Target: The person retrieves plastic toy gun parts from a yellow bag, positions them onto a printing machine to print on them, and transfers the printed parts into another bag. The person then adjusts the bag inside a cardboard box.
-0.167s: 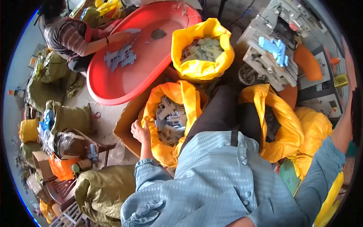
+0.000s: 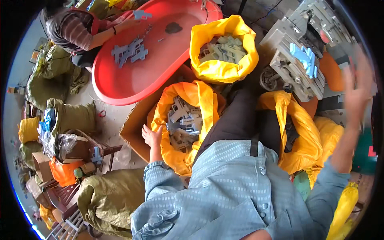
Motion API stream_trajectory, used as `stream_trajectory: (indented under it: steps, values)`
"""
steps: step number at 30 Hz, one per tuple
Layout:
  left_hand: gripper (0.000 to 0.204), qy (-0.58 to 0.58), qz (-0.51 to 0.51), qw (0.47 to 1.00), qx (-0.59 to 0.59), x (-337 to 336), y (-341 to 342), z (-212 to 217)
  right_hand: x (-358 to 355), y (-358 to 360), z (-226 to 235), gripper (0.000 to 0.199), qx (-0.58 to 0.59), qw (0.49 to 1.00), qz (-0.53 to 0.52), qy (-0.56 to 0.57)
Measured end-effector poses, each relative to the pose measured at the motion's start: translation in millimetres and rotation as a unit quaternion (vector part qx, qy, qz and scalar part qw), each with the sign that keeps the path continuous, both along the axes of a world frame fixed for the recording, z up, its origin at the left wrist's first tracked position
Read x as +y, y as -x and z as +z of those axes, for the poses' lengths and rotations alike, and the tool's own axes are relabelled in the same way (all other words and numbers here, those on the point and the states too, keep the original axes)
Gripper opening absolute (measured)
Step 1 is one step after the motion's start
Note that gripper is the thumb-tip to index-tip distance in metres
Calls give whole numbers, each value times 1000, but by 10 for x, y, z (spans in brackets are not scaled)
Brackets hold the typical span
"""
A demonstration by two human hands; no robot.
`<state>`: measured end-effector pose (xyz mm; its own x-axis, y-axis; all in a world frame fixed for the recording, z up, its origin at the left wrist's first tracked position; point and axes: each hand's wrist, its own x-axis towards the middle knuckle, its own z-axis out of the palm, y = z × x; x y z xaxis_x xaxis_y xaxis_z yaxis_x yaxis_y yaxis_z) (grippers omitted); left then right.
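My left hand (image 2: 152, 137), fingers apart and holding nothing, is beside the left rim of an orange sack (image 2: 208, 105). Grey and white plastic toy-gun parts (image 2: 185, 120) fill that sack, which stands in a cardboard box (image 2: 134, 125). Far to the right, my right hand (image 2: 357, 90) is raised and blurred, its fingers stretched out with nothing visible in them. Nearest to it is a grey metal machine (image 2: 286, 66), with light blue toy-gun-shaped pieces (image 2: 305, 61) lying on top. Another orange sack (image 2: 308, 138), its contents dark, is by my right leg.
A yellow sack (image 2: 253, 50) of pale plastic parts stands ahead. Beyond is a red tub (image 2: 100, 86) with grey-blue gun-shaped parts (image 2: 130, 53), where a co-worker (image 2: 74, 34) reaches in. Stuffed sacks (image 2: 110, 200) and a chair (image 2: 66, 200) crowd the left.
My right hand has swung inward from the right edge into fuller view. My left hand has lifted slightly off the sack rim, fingers spreading. The co-worker's hand has moved farther up the tub.
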<state>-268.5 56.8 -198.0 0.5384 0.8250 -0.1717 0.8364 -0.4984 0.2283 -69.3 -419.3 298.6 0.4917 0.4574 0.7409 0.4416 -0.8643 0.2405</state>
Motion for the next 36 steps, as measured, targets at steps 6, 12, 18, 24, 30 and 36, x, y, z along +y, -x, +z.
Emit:
stream_trajectory:
  steps: [6, 12, 18, 24, 30, 36]
  values:
    - [74, 248, 137, 956, 76, -42, 163, -848, 1076, 99, -2202, 39, 582, 779, 204, -118]
    - [26, 454, 37, 848, -273, -128, 576, 250, 1807, -133, -3677, 102, 750, 640, -15, -168]
    - [30, 569, 184, 695, -399, 37, 916, 1481, 1985, -418, -4450, 71, 769, 582, -127, -231]
    - [30, 338, 131, 878, -313, 613, 1037, 641, 2411, 294, -3813, 20, 900, 266, 161, -305]
    - [25, 257, 323, 865, -285, 769, 1539, 549, 1901, 675, -3062, 23, 900, 283, 326, -63]
    - [20, 411, 123, 782, -452, 158, 504, 681, 1250, 435, -2948, 20, 875, 349, 129, -308]
